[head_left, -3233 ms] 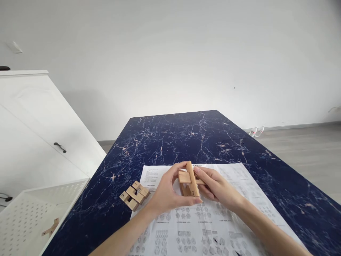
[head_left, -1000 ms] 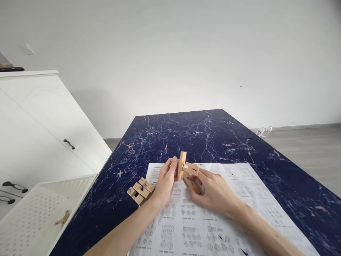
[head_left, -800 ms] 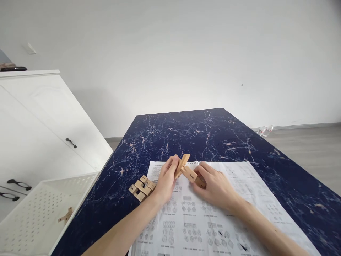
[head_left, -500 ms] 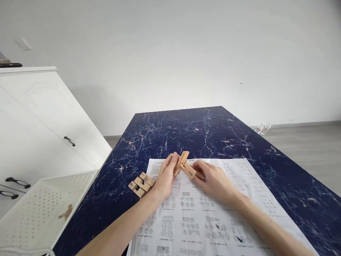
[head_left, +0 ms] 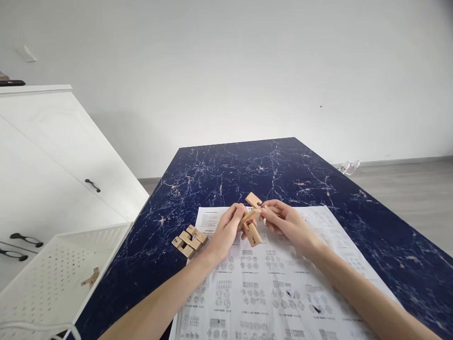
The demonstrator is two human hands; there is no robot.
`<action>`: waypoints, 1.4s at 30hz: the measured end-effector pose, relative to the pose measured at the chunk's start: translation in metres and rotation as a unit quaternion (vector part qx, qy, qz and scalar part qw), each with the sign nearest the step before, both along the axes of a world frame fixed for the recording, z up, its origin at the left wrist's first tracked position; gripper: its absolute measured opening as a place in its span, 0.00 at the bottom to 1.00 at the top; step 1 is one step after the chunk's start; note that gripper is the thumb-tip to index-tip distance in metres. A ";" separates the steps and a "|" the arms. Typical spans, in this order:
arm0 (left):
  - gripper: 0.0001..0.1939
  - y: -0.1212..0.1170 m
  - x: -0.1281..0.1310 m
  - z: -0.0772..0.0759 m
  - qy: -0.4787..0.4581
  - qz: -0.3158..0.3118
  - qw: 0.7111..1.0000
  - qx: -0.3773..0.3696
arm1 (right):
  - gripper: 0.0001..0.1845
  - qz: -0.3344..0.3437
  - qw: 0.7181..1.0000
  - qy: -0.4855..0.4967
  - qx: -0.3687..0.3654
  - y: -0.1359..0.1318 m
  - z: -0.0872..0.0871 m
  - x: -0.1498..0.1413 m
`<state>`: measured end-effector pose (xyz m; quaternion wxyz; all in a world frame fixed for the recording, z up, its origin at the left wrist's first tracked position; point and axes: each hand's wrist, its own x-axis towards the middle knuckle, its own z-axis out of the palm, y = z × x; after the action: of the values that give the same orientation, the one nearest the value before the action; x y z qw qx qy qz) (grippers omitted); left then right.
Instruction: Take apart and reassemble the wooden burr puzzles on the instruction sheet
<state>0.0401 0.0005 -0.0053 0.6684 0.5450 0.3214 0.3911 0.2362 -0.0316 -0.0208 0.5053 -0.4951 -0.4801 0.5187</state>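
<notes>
My left hand (head_left: 226,230) is closed round a notched wooden puzzle block (head_left: 250,216), with a second block (head_left: 253,236) crossing it and pointing toward me, a dark mark on its end. In the fingertips of my right hand (head_left: 285,221) is another wooden puzzle piece (head_left: 253,199), tilted up behind the crossed blocks. Whether it touches them I cannot tell. Left of my left wrist, a group of interlocked wooden blocks (head_left: 190,240) with inked numbers lies on the table.
A large printed instruction sheet (head_left: 262,295) with small diagrams lies under my hands on the dark blue marbled table (head_left: 233,174). At the left stands a white perforated bin (head_left: 53,264) with a wooden piece (head_left: 91,277) inside, beside a white cabinet (head_left: 53,151).
The crossed blocks have turned, so the marked end now points down toward me. My right hand has risen from low beside them and now holds a piece up behind them.
</notes>
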 end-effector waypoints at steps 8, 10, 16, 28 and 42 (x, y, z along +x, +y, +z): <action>0.29 -0.001 0.000 0.000 0.022 0.004 1.000 -0.016 | 0.26 0.093 0.985 0.143 -0.024 -0.004 0.012 0.004; 0.30 -0.001 0.000 0.000 0.033 0.003 0.999 -0.022 | 0.25 0.115 0.981 0.154 -0.025 -0.004 0.011 0.005; 0.29 -0.002 -0.001 0.002 0.042 0.004 0.999 -0.033 | 0.18 0.168 0.962 0.212 -0.029 -0.005 0.007 0.007; 0.27 -0.001 -0.002 0.003 0.038 -0.005 0.999 -0.013 | 0.22 0.179 0.971 0.154 -0.031 -0.009 0.012 0.004; 0.26 -0.004 -0.002 0.007 0.042 -0.010 0.999 -0.016 | 0.22 0.164 0.978 0.125 -0.018 -0.010 0.012 0.005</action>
<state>0.0382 -0.0037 0.0012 0.6667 0.5533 0.3499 0.3562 0.2410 -0.0414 -0.0090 0.4602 -0.3506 -0.4782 0.6608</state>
